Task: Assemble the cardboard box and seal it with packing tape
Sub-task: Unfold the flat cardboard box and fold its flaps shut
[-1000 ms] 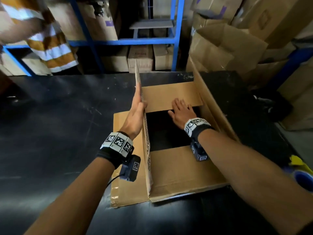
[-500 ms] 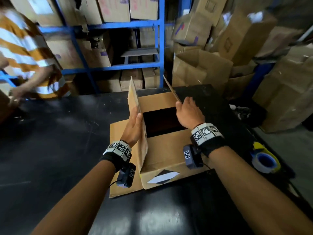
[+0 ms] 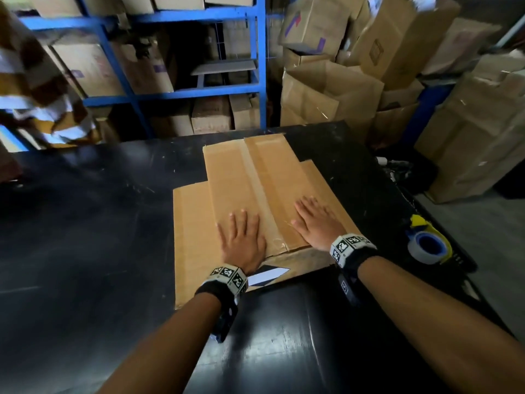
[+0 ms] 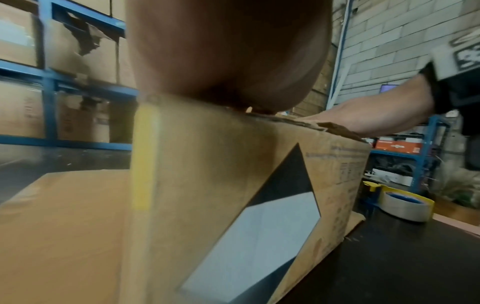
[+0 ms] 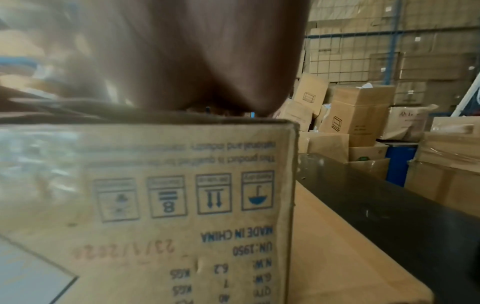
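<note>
A brown cardboard box [image 3: 255,183] stands on the black table [image 3: 85,223], its two long top flaps folded down and meeting at a middle seam with old tape on it. My left hand [image 3: 241,237] lies flat on the left flap near the front edge. My right hand [image 3: 315,223] lies flat on the right flap. Lower flaps stick out flat on the table at both sides. The box's front wall [image 4: 233,205] carries a black and white triangle; its printed side [image 5: 182,205] fills the right wrist view. A roll of packing tape [image 3: 426,245] in a yellow and blue dispenser lies at the table's right edge.
Blue metal shelving [image 3: 176,92] with cartons stands behind the table. Stacked cardboard boxes [image 3: 369,66] crowd the back right and right. A person in a striped orange and white shirt [image 3: 42,89] is at the far left. The table's right edge [image 3: 443,280] drops to the floor.
The two upright long flaps have been folded down over the opening. Both hands went from holding the flaps upright to pressing flat on top of the closed box.
</note>
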